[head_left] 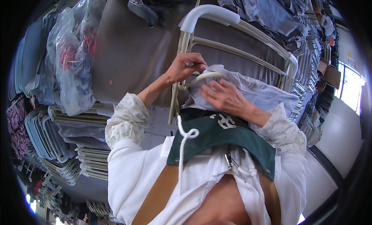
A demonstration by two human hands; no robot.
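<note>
In front of my chest stands a cream metal tube frame [239, 53] with rounded corners, like that of a folding chair. Light grey fabric [259, 85] is draped over its lower part. A curved cream tube [209, 75] shows between my hands, next to the cloth. My left hand [188, 68] pinches the fabric's upper edge beside the frame's left uprights; its fingertips are partly hidden. Slightly blurred, my right hand [224, 96] lies on the fabric below the curved tube with its fingers apart.
Stacks of similar folded frames [92, 162] lie on the left. Clear plastic bags [71, 58] with red print hang at the upper left by a large brown-grey sheet [130, 50]. More frames [310, 58] are piled on the right. Grey cloth [267, 12] lies beyond the frame.
</note>
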